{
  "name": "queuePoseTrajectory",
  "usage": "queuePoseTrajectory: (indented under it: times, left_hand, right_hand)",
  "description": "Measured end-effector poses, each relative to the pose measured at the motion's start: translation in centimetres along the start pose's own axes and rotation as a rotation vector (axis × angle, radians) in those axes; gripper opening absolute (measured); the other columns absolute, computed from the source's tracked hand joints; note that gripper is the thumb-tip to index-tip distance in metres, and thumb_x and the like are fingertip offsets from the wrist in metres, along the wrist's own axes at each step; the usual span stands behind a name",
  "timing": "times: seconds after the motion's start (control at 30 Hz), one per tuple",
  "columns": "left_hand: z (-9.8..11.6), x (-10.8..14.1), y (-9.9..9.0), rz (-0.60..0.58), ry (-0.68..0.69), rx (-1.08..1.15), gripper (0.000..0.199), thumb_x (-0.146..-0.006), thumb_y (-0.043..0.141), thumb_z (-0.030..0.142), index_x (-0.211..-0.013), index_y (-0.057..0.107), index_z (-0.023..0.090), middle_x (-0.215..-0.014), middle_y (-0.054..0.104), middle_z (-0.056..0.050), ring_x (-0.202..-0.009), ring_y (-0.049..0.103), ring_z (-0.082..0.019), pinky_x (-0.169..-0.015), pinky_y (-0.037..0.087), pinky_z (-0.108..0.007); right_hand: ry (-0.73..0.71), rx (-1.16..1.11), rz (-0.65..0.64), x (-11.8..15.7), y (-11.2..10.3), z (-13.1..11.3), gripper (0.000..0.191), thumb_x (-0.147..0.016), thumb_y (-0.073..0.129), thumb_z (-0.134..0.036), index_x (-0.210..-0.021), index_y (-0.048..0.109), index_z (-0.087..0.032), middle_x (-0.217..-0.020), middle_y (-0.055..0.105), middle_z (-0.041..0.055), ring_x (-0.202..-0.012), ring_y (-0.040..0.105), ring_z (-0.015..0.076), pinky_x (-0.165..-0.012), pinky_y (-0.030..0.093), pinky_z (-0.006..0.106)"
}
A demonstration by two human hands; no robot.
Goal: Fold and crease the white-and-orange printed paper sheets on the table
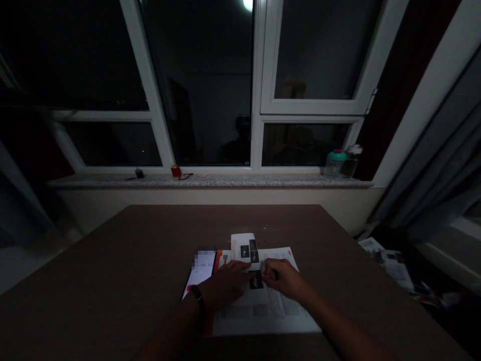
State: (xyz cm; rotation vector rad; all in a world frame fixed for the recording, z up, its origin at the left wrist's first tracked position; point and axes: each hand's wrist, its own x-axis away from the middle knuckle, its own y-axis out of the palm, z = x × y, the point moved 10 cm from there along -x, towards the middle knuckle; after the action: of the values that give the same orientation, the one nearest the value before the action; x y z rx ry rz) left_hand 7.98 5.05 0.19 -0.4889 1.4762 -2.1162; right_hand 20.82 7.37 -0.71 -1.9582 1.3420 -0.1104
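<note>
A printed booklet (278, 315) with an orange edge lies on the brown table in front of me. Across its upper part rests a smaller paper piece (242, 242) with dark pictures, sticking out past the booklet's top edge. My left hand (229, 282), a dark band on its wrist, lies on this paper with fingers stretched out. Just to its right, my right hand (280, 275) is closed at the paper's right edge; its curled fingers hide whatever they hold. Under my left forearm's outer side, a phone (201, 268) with a lit screen lies beside the booklet.
Tiny white scraps (265, 227) dot the table (150, 240) beyond the paper. On the windowsill (233, 180) stand a red jar (176, 171), a small dark bottle (139, 173) and a teal-lidded bottle (334, 164). Papers (394, 268) are piled low at the right, past the table edge.
</note>
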Motion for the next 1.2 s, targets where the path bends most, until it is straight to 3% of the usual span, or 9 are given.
queuePoseTrajectory:
  times: [0.3,0.47,0.77,1.0,1.2]
  left_hand:
    - [-0.4,-0.1,0.2,0.06,-0.023,0.02,0.064,-0.079,0.07,0.027,-0.137,0.046,0.035,-0.146,0.041,-0.004,-0.131,0.038,-0.03,-0.106,0.034,-0.048]
    - [0.1,-0.3,-0.2,0.105,-0.038,-0.012,0.059,-0.08,0.071,0.028,-0.134,0.047,0.036,-0.14,0.046,-0.003,-0.127,0.041,-0.029,-0.104,0.035,-0.048]
    - [1.0,-0.5,-0.5,0.093,-0.031,-0.056,0.054,-0.084,0.069,0.029,-0.133,0.049,0.036,-0.136,0.047,-0.004,-0.123,0.042,-0.03,-0.101,0.036,-0.048]
    - [1.0,-0.6,-0.3,0.116,-0.015,-0.014,0.051,-0.081,0.073,0.026,-0.127,0.055,0.035,-0.13,0.051,-0.003,-0.119,0.046,-0.029,-0.1,0.036,-0.047]
    - [1.1,-0.6,-0.1,0.109,0.011,0.027,0.048,-0.079,0.075,0.025,-0.123,0.058,0.032,-0.143,0.045,-0.002,-0.131,0.039,-0.029,-0.107,0.03,-0.048]
  right_hand:
    - [0.028,-0.157,-0.17,1.5,1.4,-1.1,0.024,-0.07,0.07,-0.019,-0.059,0.049,-0.018,-0.068,0.059,-0.004,-0.057,0.05,0.0088,-0.053,0.036,0.019]
    - [0.042,-0.181,-0.239,1.8,1.8,-1.3,0.019,-0.067,0.071,-0.016,-0.062,0.053,-0.017,-0.063,0.056,-0.0055,-0.053,0.046,0.0081,-0.049,0.032,0.018]
    - [0.077,-0.074,0.007,0.8,-0.8,0.5,0.011,-0.076,0.065,-0.017,-0.072,0.055,-0.019,-0.061,0.053,-0.0056,-0.054,0.046,0.0095,-0.051,0.032,0.019]
    - [0.034,-0.037,0.065,0.6,-1.4,0.2,0.012,-0.079,0.063,-0.017,-0.072,0.053,-0.019,-0.069,0.059,-0.003,-0.058,0.049,0.0105,-0.057,0.036,0.02]
    - [0.014,-0.008,0.101,0.6,-1.7,0.0,0.012,-0.081,0.061,-0.018,-0.073,0.052,-0.02,-0.074,0.061,-0.0012,-0.063,0.052,0.0122,-0.06,0.038,0.022]
